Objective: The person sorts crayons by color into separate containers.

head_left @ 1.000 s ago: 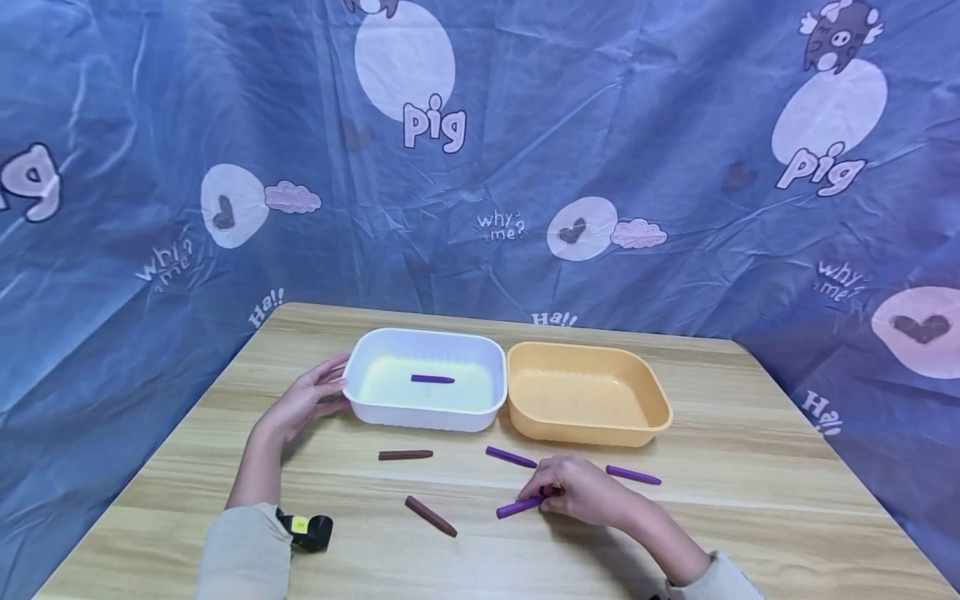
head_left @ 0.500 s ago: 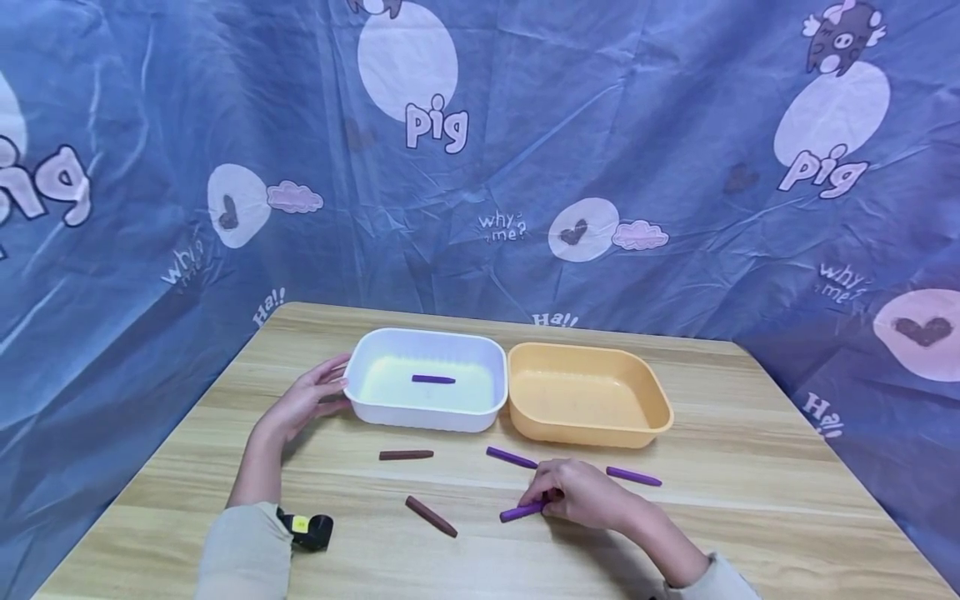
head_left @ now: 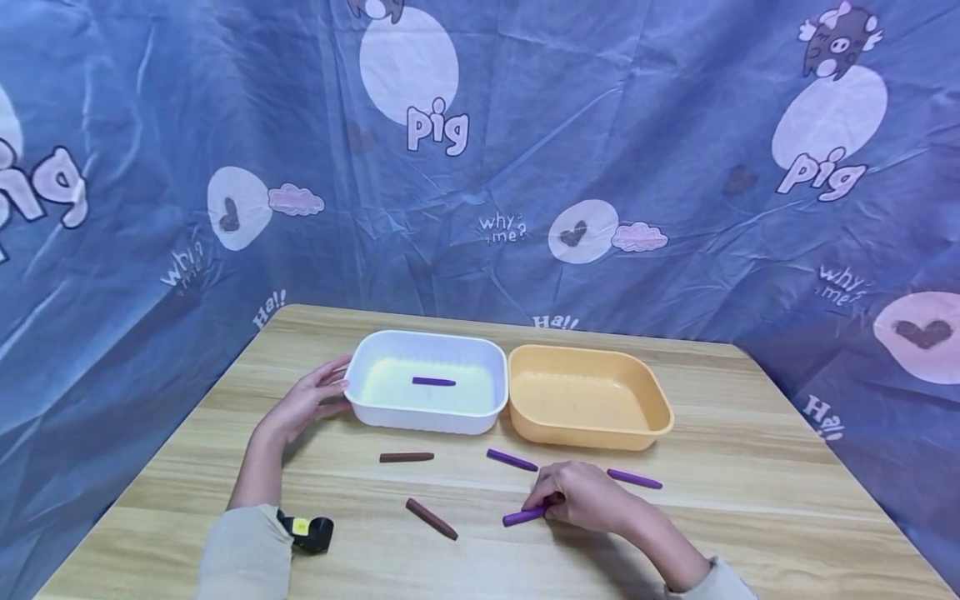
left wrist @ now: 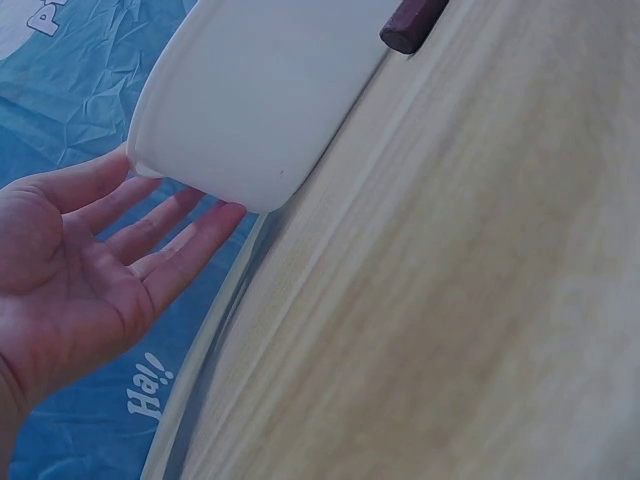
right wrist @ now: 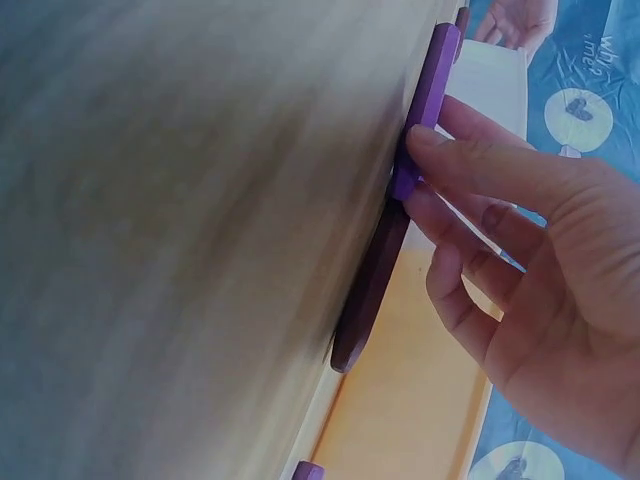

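Observation:
My right hand (head_left: 581, 497) pinches a purple crayon (head_left: 522, 517) between thumb and fingers, low over the table. In the right wrist view, a dark brown crayon (right wrist: 370, 290) lies just past the purple one's near end; from the head view the hand hides it. At the left end of the white plastic basket (head_left: 427, 422), my left hand (head_left: 303, 402) touches rim and side with extended fingers. Inside that basket lies another purple crayon (head_left: 433, 382). The left wrist view shows the left palm (left wrist: 75, 270) turned up, its fingertips against the basket wall.
An orange basket (head_left: 588, 437) stands against the white one's right side. Loose on the wooden table (head_left: 360, 567) are two brown crayons, one nearer (head_left: 432, 518) and one farther (head_left: 407, 457), plus purple crayons, one left (head_left: 512, 460) and one right (head_left: 634, 478) of the right hand.
My right hand has shifted slightly right and toward me with the purple crayon. A dark bit seen under its fingers a second ago is now hidden. The left hand stays on the basket.

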